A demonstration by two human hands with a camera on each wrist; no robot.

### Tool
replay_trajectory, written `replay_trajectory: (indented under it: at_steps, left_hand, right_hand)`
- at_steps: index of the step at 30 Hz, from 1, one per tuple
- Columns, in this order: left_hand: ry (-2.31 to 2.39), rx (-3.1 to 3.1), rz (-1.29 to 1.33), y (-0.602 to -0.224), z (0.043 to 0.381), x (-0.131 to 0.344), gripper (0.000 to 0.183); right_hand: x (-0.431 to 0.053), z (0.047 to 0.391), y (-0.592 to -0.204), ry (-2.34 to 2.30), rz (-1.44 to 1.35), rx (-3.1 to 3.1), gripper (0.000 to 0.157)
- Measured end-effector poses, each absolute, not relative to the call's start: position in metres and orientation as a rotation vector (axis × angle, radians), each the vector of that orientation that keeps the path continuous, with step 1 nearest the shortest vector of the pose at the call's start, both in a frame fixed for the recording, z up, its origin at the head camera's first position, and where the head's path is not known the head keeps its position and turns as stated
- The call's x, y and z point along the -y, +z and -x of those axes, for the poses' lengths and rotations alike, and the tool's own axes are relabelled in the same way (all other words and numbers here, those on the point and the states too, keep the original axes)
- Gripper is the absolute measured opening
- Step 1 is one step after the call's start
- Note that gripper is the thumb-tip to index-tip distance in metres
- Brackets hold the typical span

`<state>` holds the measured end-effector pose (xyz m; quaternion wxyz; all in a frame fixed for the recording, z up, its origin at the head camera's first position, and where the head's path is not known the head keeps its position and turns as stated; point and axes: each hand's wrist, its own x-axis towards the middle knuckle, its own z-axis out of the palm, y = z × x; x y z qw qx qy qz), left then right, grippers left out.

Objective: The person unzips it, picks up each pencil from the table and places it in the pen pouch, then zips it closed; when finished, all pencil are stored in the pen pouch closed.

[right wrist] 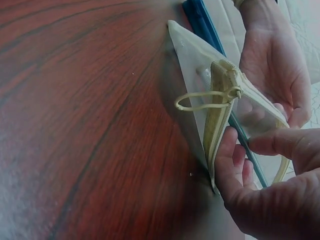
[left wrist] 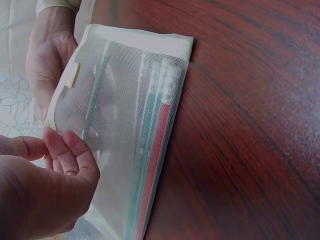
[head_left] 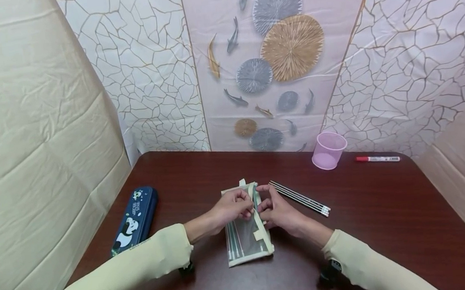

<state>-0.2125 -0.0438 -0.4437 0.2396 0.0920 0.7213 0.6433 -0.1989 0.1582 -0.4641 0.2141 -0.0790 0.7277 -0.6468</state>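
A see-through mesh pencil pouch with cream edging lies at the middle of the table, its zip side parted. Through the mesh in the left wrist view show a red pencil and green pencils. My left hand pinches the cream edge of the opening. On the other side, my right hand holds a teal pencil between thumb and fingers within the opening. A cord loop hangs from the zip in the right wrist view.
A dark blue panda pencil case lies at the left. Several pale pencils lie just beyond my right hand. Farther back stand a pink cup and, lying beside it, a red-capped marker near the table's far edge.
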Motion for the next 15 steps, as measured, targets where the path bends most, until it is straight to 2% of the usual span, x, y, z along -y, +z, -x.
replay_trajectory:
  at_steps: [8,15]
  left_hand:
    - [1.766,-1.982,-0.251,-0.441,0.212,0.046,0.005]
    - [1.774,-1.993,-0.25,-0.442,0.211,0.047,0.004]
  right_hand:
    - [-0.163,0.203,-0.461,-1.828,0.205,-2.067,0.075]
    - [-0.185,0.213,-0.451,-1.902,0.174,-2.149,0.073]
